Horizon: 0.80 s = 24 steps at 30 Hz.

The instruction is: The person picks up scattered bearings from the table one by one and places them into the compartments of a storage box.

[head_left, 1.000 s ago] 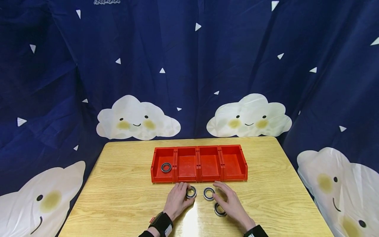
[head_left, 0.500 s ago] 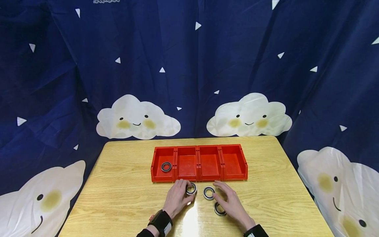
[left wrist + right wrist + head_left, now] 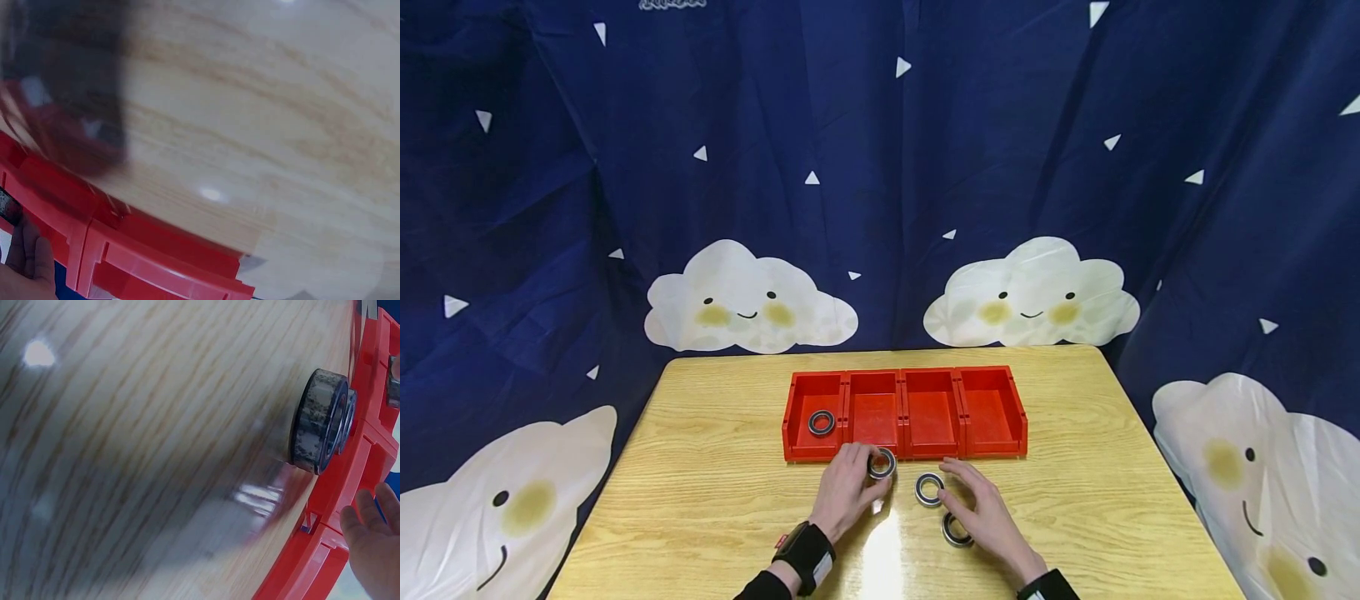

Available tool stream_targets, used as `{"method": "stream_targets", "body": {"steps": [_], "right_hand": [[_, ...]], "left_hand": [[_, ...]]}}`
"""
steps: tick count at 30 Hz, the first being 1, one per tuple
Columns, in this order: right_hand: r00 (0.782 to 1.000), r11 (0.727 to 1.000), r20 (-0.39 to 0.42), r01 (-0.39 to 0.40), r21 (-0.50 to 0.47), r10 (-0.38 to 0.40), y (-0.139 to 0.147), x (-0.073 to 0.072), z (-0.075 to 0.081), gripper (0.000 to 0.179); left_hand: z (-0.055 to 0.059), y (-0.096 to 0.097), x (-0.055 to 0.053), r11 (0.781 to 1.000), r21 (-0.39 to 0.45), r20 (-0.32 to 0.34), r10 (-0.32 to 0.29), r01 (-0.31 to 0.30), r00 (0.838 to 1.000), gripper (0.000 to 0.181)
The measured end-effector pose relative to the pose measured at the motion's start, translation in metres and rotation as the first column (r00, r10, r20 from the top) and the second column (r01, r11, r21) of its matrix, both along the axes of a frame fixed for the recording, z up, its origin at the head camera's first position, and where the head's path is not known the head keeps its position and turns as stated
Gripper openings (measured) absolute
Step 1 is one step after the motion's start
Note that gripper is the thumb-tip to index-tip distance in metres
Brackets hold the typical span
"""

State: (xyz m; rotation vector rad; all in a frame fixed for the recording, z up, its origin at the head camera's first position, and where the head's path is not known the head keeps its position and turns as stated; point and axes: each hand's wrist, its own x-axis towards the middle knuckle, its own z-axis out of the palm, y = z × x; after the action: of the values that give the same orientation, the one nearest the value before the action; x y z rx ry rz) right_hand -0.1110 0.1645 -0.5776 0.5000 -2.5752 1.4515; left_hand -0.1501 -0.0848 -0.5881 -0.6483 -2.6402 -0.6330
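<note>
My left hand (image 3: 844, 486) pinches a ball bearing (image 3: 891, 463) by its edge, just in front of the second red bin. In the left wrist view the fingers (image 3: 44, 259) grip that bearing at the lower left. My right hand (image 3: 985, 515) hovers with extended fingers over two more bearings on the table. One bearing (image 3: 921, 490) lies by the fingertips; the nearer bearing (image 3: 950, 537) is partly covered by the hand. Both appear in the right wrist view, the front bearing (image 3: 312, 425) overlapping the other. A dark-sealed bearing (image 3: 812, 425) lies in the leftmost bin.
A row of several joined red bins (image 3: 928, 457) stands across the middle of the wooden table (image 3: 715, 433). A dark blue curtain (image 3: 880, 167) with clouds hangs behind the table and at its sides.
The left hand has moved forward with its bearing, from the table toward the second bin's front edge. The right hand and the other bearings stay put.
</note>
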Motion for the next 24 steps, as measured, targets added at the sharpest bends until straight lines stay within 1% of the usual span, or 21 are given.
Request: {"method": "stream_targets", "body": {"steps": [3,6,9,13,15,19,21,24], "right_hand": [[1.0,1.0,-0.008,-0.002,0.007,0.002,0.0,0.0,0.0,0.038],[0.999,1.0,-0.038,-0.009,0.023,0.009,0.0,0.0,-0.002,0.038],[0.998,1.0,-0.064,-0.005,0.03,0.007,0.0,0.0,-0.003,0.039],[0.999,1.0,-0.053,0.007,0.016,-0.007,0.0,0.0,-0.003,0.041],[0.999,1.0,-0.043,0.009,0.008,-0.009,0.0,0.0,-0.003,0.042],[1.0,1.0,-0.026,0.012,-0.004,-0.012,0.0,0.0,-0.001,0.042],[1.0,1.0,-0.026,0.011,-0.008,-0.011,0.0,0.0,-0.001,0.041],[0.999,1.0,-0.03,0.012,-0.005,-0.012,0.0,0.0,-0.001,0.04]], "left_hand": [[0.002,0.0,-0.002,1.0,-0.009,-0.012,0.006,-0.006,1.0,0.038],[0.004,0.0,-0.005,1.0,-0.028,-0.041,0.01,-0.011,0.999,0.038],[0.006,0.0,-0.008,0.999,-0.045,-0.098,0.01,-0.014,0.995,0.037],[0.009,0.001,-0.013,0.998,-0.055,-0.161,0.014,-0.024,0.987,0.036],[0.011,0.001,-0.015,0.997,-0.066,-0.172,0.023,-0.035,0.985,0.036],[0.014,0.001,-0.019,0.993,-0.099,-0.164,0.044,-0.061,0.986,0.037],[0.016,0.001,-0.021,0.991,-0.116,-0.152,0.055,-0.073,0.987,0.037],[0.017,0.002,-0.025,0.988,-0.128,-0.161,0.068,-0.09,0.985,0.036]]}}
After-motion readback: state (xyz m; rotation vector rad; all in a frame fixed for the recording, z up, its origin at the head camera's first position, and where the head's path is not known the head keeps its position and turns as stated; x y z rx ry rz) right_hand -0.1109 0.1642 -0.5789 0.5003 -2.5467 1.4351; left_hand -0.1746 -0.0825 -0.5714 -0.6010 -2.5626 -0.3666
